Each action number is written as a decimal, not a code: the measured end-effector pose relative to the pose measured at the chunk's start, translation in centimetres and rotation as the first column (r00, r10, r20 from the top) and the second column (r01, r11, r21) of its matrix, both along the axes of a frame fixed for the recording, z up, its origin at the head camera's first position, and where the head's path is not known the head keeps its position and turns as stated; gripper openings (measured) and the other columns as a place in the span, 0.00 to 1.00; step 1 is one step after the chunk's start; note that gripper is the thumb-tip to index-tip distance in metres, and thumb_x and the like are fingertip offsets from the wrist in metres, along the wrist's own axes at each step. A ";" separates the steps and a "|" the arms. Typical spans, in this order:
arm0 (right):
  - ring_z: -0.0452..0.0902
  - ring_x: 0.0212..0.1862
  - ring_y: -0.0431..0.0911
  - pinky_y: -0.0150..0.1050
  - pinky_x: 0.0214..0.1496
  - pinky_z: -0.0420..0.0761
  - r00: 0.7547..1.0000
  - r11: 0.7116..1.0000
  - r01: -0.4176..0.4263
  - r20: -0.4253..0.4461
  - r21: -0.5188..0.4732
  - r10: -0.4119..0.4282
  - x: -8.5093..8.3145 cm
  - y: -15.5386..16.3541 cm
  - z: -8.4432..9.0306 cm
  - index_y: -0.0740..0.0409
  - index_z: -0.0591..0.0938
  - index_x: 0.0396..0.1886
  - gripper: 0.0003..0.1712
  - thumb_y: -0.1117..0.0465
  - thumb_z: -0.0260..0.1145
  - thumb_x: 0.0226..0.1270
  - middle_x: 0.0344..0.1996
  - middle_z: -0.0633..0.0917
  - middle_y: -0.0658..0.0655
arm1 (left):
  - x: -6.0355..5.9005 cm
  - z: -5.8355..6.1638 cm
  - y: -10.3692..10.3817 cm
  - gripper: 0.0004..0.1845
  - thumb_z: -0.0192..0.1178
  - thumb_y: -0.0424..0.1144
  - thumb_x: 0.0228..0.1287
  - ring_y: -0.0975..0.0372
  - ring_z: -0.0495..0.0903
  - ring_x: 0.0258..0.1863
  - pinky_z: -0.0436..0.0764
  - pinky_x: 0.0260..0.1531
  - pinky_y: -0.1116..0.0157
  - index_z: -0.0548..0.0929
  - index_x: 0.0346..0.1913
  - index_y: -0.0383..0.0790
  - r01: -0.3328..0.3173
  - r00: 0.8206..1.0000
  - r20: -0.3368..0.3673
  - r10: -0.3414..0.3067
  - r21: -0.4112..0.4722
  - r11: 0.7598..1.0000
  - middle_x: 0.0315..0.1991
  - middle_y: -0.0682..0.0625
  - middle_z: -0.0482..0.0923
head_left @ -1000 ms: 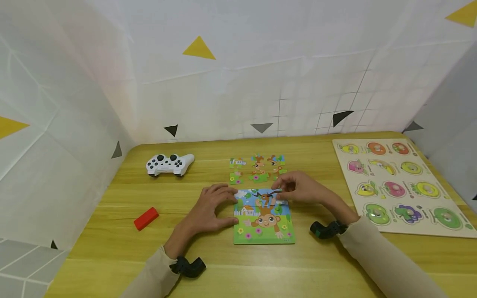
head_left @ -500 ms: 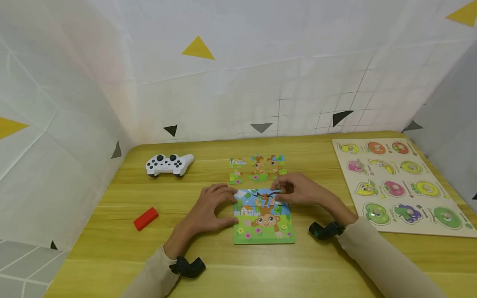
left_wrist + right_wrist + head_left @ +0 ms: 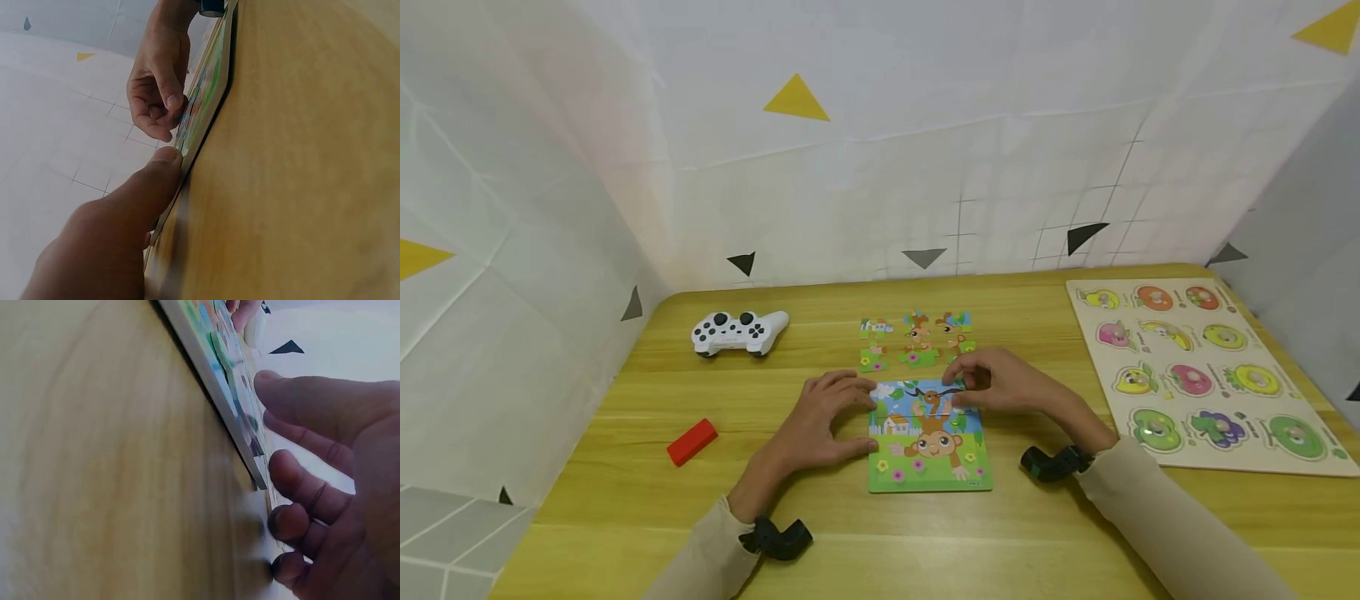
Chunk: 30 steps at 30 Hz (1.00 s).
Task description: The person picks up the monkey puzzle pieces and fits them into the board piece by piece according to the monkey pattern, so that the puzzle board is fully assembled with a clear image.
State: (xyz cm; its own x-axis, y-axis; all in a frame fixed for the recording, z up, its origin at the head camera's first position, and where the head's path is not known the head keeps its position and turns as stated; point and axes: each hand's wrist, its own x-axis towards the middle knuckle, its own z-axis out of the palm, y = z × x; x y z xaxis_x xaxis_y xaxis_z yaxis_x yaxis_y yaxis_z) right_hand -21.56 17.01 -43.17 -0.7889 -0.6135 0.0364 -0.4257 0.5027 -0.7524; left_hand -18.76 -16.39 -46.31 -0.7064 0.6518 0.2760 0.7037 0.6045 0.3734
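On the wooden table, near the middle, we are working at a monkey puzzle board lying flat. Our left hand is resting against the board's left edge, thumb pressing its side and fingers curling over the top left corner; the left wrist view is showing that thumb touching the board's rim. Our right hand is hovering over the top right corner, fingertips pinching or pressing a piece there; we cannot tell whether it is actually gripping one. Loose puzzle pieces are lying in a small cluster just beyond the board. A white game controller is sitting far left, a red block nearer us on the left, and a fruit peg board is lying along the right side.
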 end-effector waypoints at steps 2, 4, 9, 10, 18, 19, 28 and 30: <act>0.66 0.26 0.40 0.32 0.30 0.69 1.000 1.000 -0.004 -0.020 -0.002 0.004 -0.1 0.0 0.0 0.47 0.85 0.43 0.13 0.53 0.73 0.58 0.26 0.77 0.50 | 0.0 0.0 0.0 0.25 0.59 0.70 0.55 0.56 0.62 0.71 0.60 0.61 0.48 0.78 0.51 0.63 0.000 1.000 0.000 0.000 -0.002 1.000 0.65 0.60 0.71; 0.67 0.28 0.42 0.31 0.31 0.70 0.999 1.000 -0.014 -0.049 0.001 0.014 -0.1 0.0 -0.1 0.45 0.86 0.42 0.13 0.52 0.74 0.57 0.29 0.79 0.50 | 0.0 0.1 0.0 0.25 0.59 0.70 0.55 0.56 0.62 0.71 0.60 0.61 0.48 0.78 0.51 0.63 -0.001 1.000 0.000 0.001 -0.001 1.000 0.65 0.60 0.71; 0.68 0.31 0.44 0.33 0.34 0.71 0.990 0.998 -0.064 -0.123 0.004 0.064 -0.2 -0.1 -0.2 0.45 0.87 0.41 0.13 0.52 0.74 0.56 0.30 0.80 0.51 | 0.1 0.1 0.0 0.25 0.59 0.69 0.55 0.56 0.62 0.71 0.60 0.61 0.47 0.79 0.52 0.62 0.001 1.000 0.002 -0.001 0.001 1.000 0.65 0.60 0.71; 0.67 0.30 0.43 0.33 0.34 0.71 0.989 0.997 -0.071 -0.132 0.006 0.071 -0.2 -0.1 -0.2 0.45 0.87 0.41 0.13 0.52 0.74 0.56 0.29 0.79 0.51 | 0.1 0.1 0.0 0.25 0.59 0.69 0.55 0.56 0.62 0.71 0.60 0.61 0.47 0.79 0.52 0.62 0.001 1.000 0.002 -0.001 0.000 1.000 0.65 0.60 0.71; 0.69 0.28 0.41 0.30 0.31 0.71 0.986 0.993 -0.110 -0.125 0.029 0.113 -0.3 -0.2 -0.3 0.48 0.86 0.41 0.13 0.52 0.74 0.56 0.25 0.78 0.45 | 0.1 0.2 0.1 0.25 0.60 0.69 0.55 0.56 0.62 0.71 0.60 0.61 0.47 0.79 0.52 0.62 0.001 1.000 0.008 -0.001 -0.002 1.000 0.65 0.59 0.71; 0.70 0.27 0.42 0.30 0.31 0.71 0.986 0.993 -0.111 -0.122 0.029 0.114 -0.3 -0.2 -0.3 0.48 0.86 0.41 0.13 0.52 0.74 0.56 0.25 0.78 0.45 | 0.1 0.2 0.1 0.25 0.60 0.69 0.55 0.55 0.62 0.71 0.60 0.61 0.47 0.79 0.52 0.62 0.001 1.000 0.008 -0.001 -0.002 1.000 0.65 0.59 0.71; 0.71 0.29 0.43 0.31 0.32 0.72 0.986 0.993 -0.112 -0.117 0.031 0.115 -0.2 -0.3 -0.3 0.49 0.86 0.42 0.13 0.53 0.74 0.56 0.26 0.79 0.45 | 0.1 0.1 0.1 0.25 0.61 0.67 0.55 0.55 0.62 0.71 0.59 0.61 0.48 0.79 0.52 0.62 0.004 1.000 0.009 -0.004 0.005 1.000 0.65 0.59 0.71; 0.71 0.29 0.44 0.31 0.32 0.72 0.987 0.993 -0.113 -0.115 0.029 0.116 -0.2 -0.3 -0.2 0.49 0.86 0.42 0.13 0.54 0.74 0.56 0.26 0.79 0.46 | 0.1 0.1 0.0 0.25 0.61 0.67 0.55 0.55 0.62 0.71 0.59 0.61 0.48 0.78 0.52 0.61 0.006 1.000 0.013 -0.006 0.008 1.000 0.65 0.59 0.71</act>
